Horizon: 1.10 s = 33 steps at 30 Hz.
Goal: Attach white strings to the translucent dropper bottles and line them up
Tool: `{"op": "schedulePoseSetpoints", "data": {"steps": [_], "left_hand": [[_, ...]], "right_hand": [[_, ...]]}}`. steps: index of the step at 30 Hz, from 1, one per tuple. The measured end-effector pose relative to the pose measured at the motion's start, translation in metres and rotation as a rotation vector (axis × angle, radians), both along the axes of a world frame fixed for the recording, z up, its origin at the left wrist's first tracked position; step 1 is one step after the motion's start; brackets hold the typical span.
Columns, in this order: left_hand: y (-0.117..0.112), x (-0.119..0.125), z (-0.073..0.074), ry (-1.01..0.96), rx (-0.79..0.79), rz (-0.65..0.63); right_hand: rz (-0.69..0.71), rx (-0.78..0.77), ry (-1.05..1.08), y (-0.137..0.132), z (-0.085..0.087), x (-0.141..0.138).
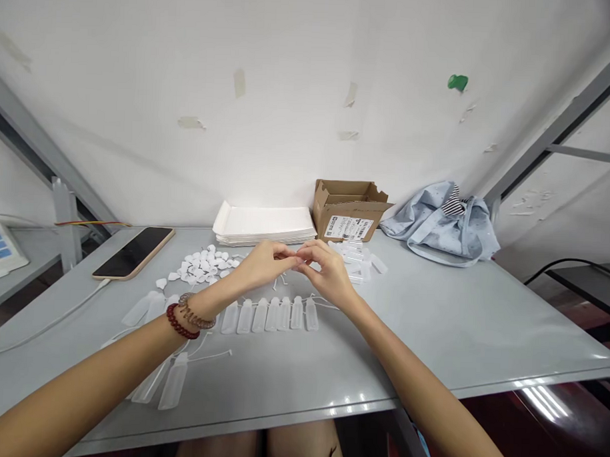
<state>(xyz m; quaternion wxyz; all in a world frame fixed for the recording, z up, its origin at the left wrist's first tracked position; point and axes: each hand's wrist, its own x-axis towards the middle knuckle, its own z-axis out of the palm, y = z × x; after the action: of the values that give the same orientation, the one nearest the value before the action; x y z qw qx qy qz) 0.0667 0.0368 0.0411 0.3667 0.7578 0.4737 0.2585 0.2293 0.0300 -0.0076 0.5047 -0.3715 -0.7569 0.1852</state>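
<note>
My left hand (pixel 264 264) and my right hand (pixel 329 269) meet over the middle of the table, fingertips pinched together. Whatever lies between the fingers is hidden or too small to make out. Just below them, a row of small translucent plastic bottles (pixel 272 315) lies side by side, with thin white cords (pixel 327 302) at their necks. Left of my hands is a heap of small white caps (pixel 199 267). More bottles (pixel 173 382) with cords lie under and beside my left forearm. Behind my right hand is a pile of clear bottles (pixel 357 257).
A stack of white trays or envelopes (pixel 265 224) and an open cardboard box (pixel 353 210) stand against the wall. Right of them lies a crumpled light blue cloth (pixel 440 226). A phone (pixel 134 252) with a white charging cable (pixel 56 330) rests at the left of the grey table (pixel 457 314).
</note>
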Motion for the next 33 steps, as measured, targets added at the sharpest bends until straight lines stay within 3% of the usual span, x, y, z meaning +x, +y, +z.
{"op": "schedulePoseSetpoints", "data": {"steps": [6, 11, 13, 16, 20, 24, 33], "left_hand": [[-0.003, -0.008, 0.004, 0.016, -0.054, -0.023], [-0.008, -0.018, 0.01, -0.154, -0.215, 0.024], [-0.011, -0.023, 0.012, -0.205, -0.208, 0.014], [-0.018, -0.028, 0.014, -0.172, -0.066, -0.001], [-0.031, -0.024, 0.009, 0.059, 0.308, -0.025], [-0.039, -0.015, 0.0, 0.129, 0.565, -0.077], [-0.04, -0.02, -0.002, 0.192, 0.666, -0.073]], "right_hand": [[0.02, -0.148, 0.14, -0.001, 0.0, -0.005], [0.048, -0.511, 0.511, -0.003, 0.006, -0.003], [0.08, -0.618, 0.64, -0.004, 0.01, -0.002], [0.178, -0.724, 0.787, -0.006, 0.016, -0.002], [0.312, -0.825, 0.867, -0.01, 0.02, -0.005], [0.386, -0.881, 0.884, -0.014, 0.02, -0.009], [0.502, -0.89, 0.78, -0.02, 0.02, -0.011]]}}
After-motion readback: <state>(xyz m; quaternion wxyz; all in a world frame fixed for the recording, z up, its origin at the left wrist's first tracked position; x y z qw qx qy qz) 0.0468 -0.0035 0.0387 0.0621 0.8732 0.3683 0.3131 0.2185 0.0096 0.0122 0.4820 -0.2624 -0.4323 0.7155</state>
